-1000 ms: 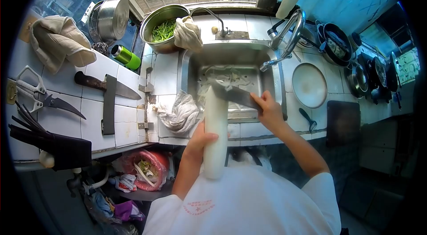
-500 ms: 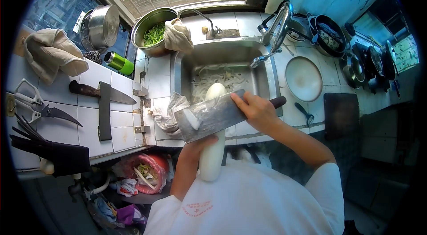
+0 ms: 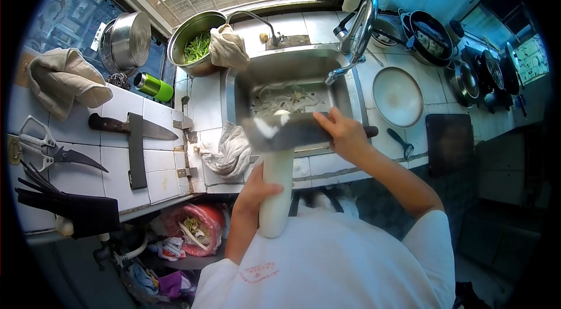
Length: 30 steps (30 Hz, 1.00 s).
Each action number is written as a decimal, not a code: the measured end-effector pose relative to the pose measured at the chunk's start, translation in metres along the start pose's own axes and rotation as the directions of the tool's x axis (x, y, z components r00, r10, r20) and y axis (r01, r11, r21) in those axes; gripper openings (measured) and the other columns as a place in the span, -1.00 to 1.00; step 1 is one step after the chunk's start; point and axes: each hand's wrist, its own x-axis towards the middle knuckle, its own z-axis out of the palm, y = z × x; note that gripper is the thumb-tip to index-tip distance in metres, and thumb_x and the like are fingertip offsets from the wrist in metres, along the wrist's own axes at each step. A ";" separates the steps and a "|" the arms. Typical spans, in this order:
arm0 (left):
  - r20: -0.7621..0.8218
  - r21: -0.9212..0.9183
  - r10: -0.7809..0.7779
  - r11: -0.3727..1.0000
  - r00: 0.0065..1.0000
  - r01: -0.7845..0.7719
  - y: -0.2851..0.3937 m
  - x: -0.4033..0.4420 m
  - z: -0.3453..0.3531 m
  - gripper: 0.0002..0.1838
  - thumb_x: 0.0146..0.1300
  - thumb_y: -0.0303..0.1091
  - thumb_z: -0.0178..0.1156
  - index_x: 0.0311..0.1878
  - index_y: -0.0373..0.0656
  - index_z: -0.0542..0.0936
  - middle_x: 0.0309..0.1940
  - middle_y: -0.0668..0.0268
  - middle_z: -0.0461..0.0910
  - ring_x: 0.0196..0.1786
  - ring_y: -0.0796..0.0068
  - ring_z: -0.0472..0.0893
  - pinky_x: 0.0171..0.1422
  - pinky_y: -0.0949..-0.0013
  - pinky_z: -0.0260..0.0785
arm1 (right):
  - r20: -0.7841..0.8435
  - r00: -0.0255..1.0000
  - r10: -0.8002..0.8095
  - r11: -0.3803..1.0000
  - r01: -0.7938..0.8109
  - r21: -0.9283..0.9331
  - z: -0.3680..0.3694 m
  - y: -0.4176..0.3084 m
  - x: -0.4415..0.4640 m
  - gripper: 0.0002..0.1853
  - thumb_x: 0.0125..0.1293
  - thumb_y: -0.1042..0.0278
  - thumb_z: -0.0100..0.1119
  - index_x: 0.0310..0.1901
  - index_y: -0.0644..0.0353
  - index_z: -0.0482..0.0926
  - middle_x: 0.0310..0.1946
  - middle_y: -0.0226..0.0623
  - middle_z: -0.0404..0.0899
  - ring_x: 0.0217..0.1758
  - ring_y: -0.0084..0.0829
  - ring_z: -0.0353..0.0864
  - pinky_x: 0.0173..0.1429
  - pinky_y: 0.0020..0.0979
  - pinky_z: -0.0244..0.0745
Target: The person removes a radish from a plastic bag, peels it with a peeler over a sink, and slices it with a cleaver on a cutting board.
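Note:
A long, peeled white radish (image 3: 278, 192) points away from my body, its near end against my shirt. My left hand (image 3: 257, 189) is closed around its side, thumb across the top. My right hand (image 3: 347, 138) grips a cleaver (image 3: 298, 133) by the handle, with fingers on the back of its blade. The blade, blurred by motion, lies crosswise over the radish and hides part of it; a white bit shows on its left side. I cannot tell whether blade and radish touch. Beyond the radish tip, pale peelings (image 3: 286, 98) lie in the metal sink (image 3: 234, 90).
The faucet (image 3: 356, 46) overhangs the sink's right side. To the right are a round plate (image 3: 398, 96) and a peeler (image 3: 401, 142). At left lie a knife (image 3: 155, 129) and scissors (image 3: 70, 157). A pot of greens (image 3: 197, 46) stands behind; a crumpled cloth (image 3: 227, 151) lies by the sink.
The cleaver blade has moved up and away from my body, turning more level. More of the radish and of my left hand now shows. The view has shifted slightly.

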 end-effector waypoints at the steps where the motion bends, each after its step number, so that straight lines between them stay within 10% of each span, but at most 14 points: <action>1: 0.069 0.016 0.038 0.999 0.997 -0.039 0.001 0.001 -0.003 -0.19 -0.31 -0.35 0.34 0.15 -0.35 0.33 -0.17 0.13 0.52 -0.23 0.28 0.61 -0.11 0.30 0.48 | 0.032 0.995 0.091 0.996 -0.092 0.013 -0.002 0.006 0.002 -0.47 -0.06 0.62 0.20 0.05 0.08 0.51 -0.34 -0.21 0.37 -0.34 -0.15 0.52 -0.28 -0.23 0.44; 5: 0.184 0.094 0.049 0.993 0.982 -0.067 0.009 -0.004 0.003 -0.16 -0.32 -0.26 0.43 0.12 -0.38 0.35 -0.23 0.14 0.55 -0.21 0.30 0.61 -0.10 0.30 0.48 | 0.158 0.932 0.327 0.931 -0.346 0.116 0.024 0.046 -0.010 -0.81 0.16 0.42 0.10 -0.18 0.07 0.59 -0.32 -0.12 0.41 -0.29 0.00 0.51 -0.20 -0.08 0.42; 14: 0.093 -0.097 0.177 0.981 0.980 -0.168 0.023 0.000 0.014 -0.19 -0.27 -0.21 0.45 0.08 -0.41 0.37 -0.18 0.09 0.52 -0.14 0.21 0.61 -0.06 0.26 0.49 | 0.232 0.821 0.523 0.769 -0.571 0.289 0.035 0.026 -0.027 -0.82 0.17 0.36 0.16 -0.25 0.27 0.56 -0.38 -0.06 0.48 -0.25 -0.01 0.52 -0.21 -0.14 0.40; 30: 0.108 -0.208 0.168 0.968 0.980 -0.143 0.029 0.025 0.016 -0.28 -0.01 -0.11 0.25 0.15 -0.40 0.32 -0.13 0.08 0.53 -0.13 0.21 0.62 -0.06 0.22 0.53 | 0.137 0.834 0.534 0.688 -0.523 0.503 0.035 0.001 -0.041 -0.76 0.18 0.47 0.20 -0.13 0.36 0.48 -0.38 -0.15 0.57 -0.32 -0.35 0.56 -0.19 -0.38 0.44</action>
